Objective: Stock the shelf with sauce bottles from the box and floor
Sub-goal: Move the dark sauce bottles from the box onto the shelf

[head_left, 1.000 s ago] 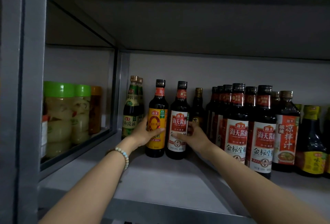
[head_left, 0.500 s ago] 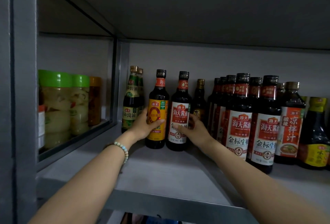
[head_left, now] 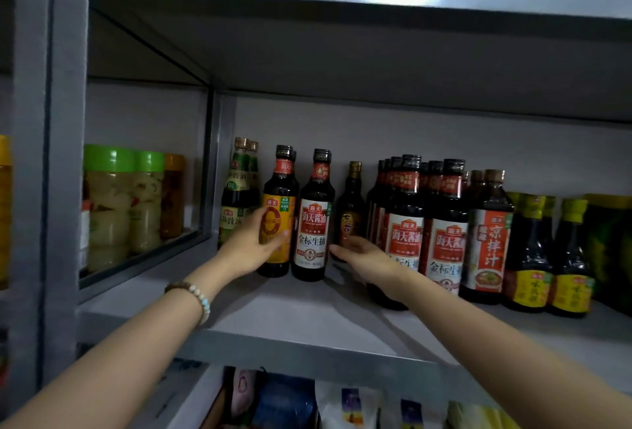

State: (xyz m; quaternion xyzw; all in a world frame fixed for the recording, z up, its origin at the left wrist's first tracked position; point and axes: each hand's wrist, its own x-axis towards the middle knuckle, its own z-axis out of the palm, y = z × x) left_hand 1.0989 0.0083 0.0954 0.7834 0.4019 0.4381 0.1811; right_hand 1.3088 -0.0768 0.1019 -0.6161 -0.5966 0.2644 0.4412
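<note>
Two dark sauce bottles stand side by side near the left of the grey shelf [head_left: 307, 315]. My left hand [head_left: 254, 247] wraps the yellow-label bottle [head_left: 279, 204], thumb across its front. My right hand [head_left: 367, 259] lies just right of the red-and-white-label bottle [head_left: 314, 223], fingers spread, thumb tip by the bottle's lower edge, not gripping it. Both bottles are upright on the shelf board. A bead bracelet sits on my left wrist.
Green-label bottles [head_left: 237, 196] stand left of the pair, and a small dark bottle [head_left: 352, 213] behind. Rows of matching soy sauce bottles [head_left: 444, 244] and yellow-capped bottles [head_left: 571, 257] fill the right. Green-lidded jars [head_left: 113, 202] occupy the left bay. Packets [head_left: 307, 401] lie below.
My right hand has come off the red-and-white-label bottle and drawn back to its right. My left hand stays on the yellow-label bottle. The camera tilted, showing the shelves above and below.
</note>
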